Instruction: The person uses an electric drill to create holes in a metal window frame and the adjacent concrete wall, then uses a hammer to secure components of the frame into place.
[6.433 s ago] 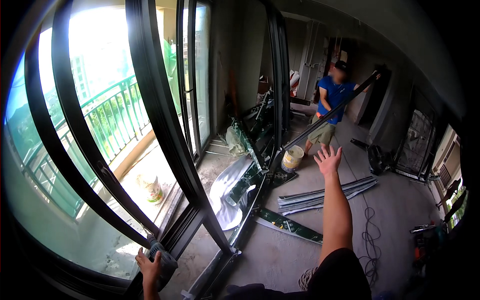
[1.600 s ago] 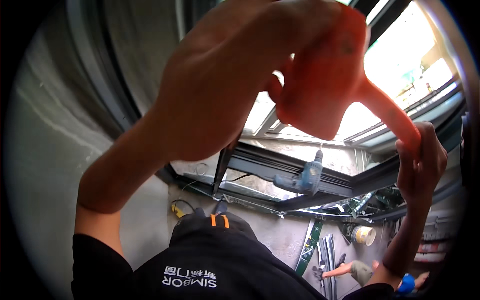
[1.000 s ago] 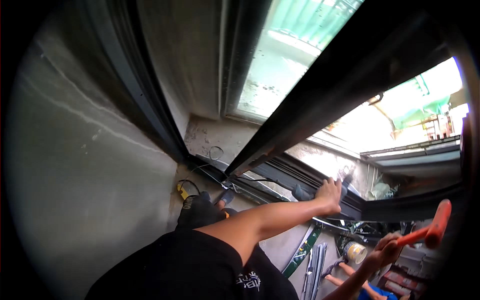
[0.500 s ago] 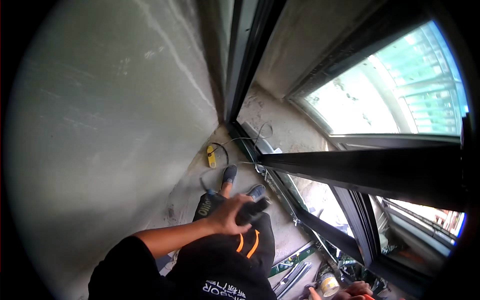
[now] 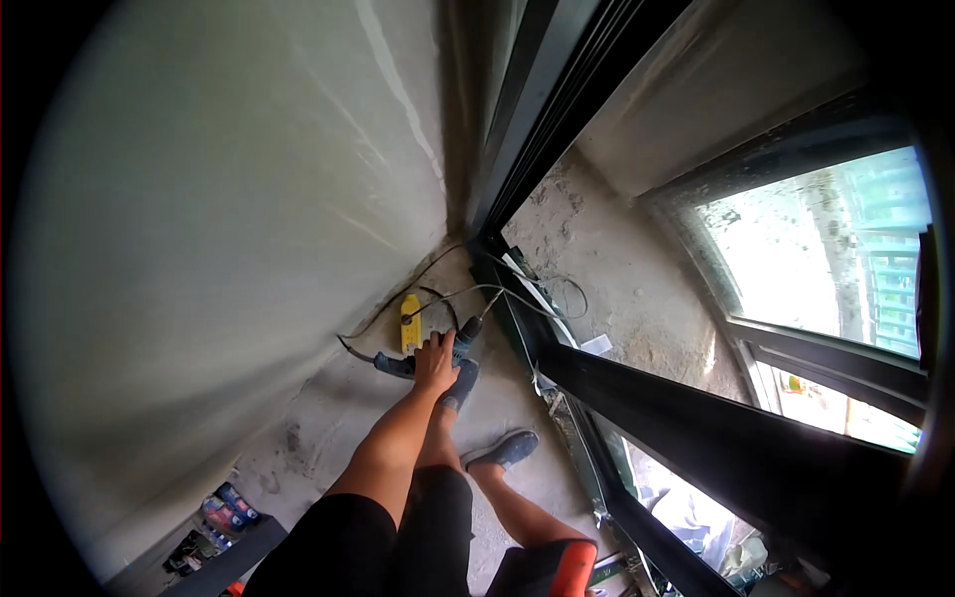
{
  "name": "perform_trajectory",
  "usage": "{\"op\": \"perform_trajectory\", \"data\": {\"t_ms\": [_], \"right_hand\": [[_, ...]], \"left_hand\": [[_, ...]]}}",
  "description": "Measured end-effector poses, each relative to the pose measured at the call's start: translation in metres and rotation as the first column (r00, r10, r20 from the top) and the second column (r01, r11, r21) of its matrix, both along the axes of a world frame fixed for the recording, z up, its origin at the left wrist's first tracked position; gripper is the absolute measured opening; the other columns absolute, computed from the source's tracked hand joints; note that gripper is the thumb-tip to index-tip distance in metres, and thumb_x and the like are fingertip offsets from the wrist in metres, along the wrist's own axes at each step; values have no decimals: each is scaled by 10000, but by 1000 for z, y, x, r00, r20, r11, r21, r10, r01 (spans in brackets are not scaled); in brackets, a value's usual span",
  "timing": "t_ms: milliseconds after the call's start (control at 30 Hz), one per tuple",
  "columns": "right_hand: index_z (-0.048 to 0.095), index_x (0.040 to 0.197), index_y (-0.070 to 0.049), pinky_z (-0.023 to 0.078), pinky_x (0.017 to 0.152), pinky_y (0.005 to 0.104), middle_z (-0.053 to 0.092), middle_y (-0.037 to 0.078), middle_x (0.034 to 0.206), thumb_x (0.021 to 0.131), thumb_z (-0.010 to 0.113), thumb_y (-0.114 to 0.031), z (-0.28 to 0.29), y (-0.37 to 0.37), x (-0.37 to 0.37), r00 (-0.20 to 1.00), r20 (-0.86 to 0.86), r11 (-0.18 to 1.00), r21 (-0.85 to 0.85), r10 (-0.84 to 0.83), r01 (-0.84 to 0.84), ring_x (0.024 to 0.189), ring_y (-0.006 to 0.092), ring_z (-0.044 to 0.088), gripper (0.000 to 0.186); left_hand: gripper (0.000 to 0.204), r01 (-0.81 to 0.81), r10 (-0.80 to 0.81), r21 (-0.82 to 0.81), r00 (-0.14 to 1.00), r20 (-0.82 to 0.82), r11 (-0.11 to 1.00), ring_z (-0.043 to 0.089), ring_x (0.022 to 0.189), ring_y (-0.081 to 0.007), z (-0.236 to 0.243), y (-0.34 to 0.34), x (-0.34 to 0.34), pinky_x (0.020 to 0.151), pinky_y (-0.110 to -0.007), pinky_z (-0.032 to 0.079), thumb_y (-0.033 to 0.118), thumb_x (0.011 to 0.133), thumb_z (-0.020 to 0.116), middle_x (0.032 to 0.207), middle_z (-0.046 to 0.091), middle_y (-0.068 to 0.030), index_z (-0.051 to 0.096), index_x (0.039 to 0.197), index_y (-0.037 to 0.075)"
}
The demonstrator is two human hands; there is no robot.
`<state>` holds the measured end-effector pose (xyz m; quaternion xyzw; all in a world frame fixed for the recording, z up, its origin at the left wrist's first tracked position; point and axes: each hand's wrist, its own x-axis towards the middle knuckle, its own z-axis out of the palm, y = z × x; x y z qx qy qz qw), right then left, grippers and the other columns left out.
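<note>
My left hand (image 5: 435, 363) reaches down to the floor beside my foot, its fingers curled over the body of a blue and black corded power drill (image 5: 462, 340). The drill lies low, its bit pointing toward the bottom corner of the black metal frame (image 5: 486, 242) and its handle end to the left. Just beyond it lies a yellow block (image 5: 411, 323) that looks like a power strip, with a dark plug-like piece on it. My right hand is out of view. An orange piece (image 5: 574, 569) shows against my dark shorts at the lower edge.
A bare grey wall (image 5: 229, 259) rises on the left. Black frame bars (image 5: 686, 423) cross on the right, with rough concrete (image 5: 637, 289) and a window (image 5: 806, 259) beyond. Loose cable (image 5: 580, 284) loops over the bottom rail. Packaged bottles (image 5: 229, 509) stand lower left.
My left hand went from holding a dark object over my lap down to the drill on the floor. My right hand has left the view. I now lean closer to the frame's corner.
</note>
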<state>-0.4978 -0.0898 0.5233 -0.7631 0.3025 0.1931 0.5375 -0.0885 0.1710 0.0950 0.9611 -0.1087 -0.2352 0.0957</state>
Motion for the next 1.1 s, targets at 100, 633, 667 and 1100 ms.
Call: {"op": "perform_trajectory", "data": {"t_ms": [100,633,667,1100], "right_hand": [[562,1377,168,558,740,446,703,266,1012,1063,681,-273,-62,-1,-25,1000,30,997,-83,-8,11,830,357,675,554],[636,1381,41,592,806,395,745,195,1180,1075,638,-315,25,-19,-39,959,-279,990,-123,39,-76,986,315,730,469],[636,1381,41,592,806,395,745,195,1180,1075,638,-315,55,-28,-27,961,-273,990,-127,31,-68,986,315,730,469],[584,789,-43,379,590,428,470,120,655,1034,587,-576,438,-195,33,758,553,441,-809,347,389,559,310,498,588]], "left_hand": [[927,81,-81,1,995,51,997,632,1195,-419,-74,-20,24,942,-593,519,242,766,963,1315,567,-180,447,1534,192],[619,1,-29,-133,977,-213,991,655,1222,-456,23,-60,10,974,-539,551,179,912,774,1412,618,-263,512,1468,106],[579,5,-69,-239,963,-262,971,679,1192,-447,67,-58,5,945,-532,568,194,912,780,1377,653,-259,548,1431,86],[548,209,-325,-935,939,111,285,693,1158,-197,749,-225,81,1010,-381,556,392,1024,777,1272,723,-125,616,1412,40]]}}
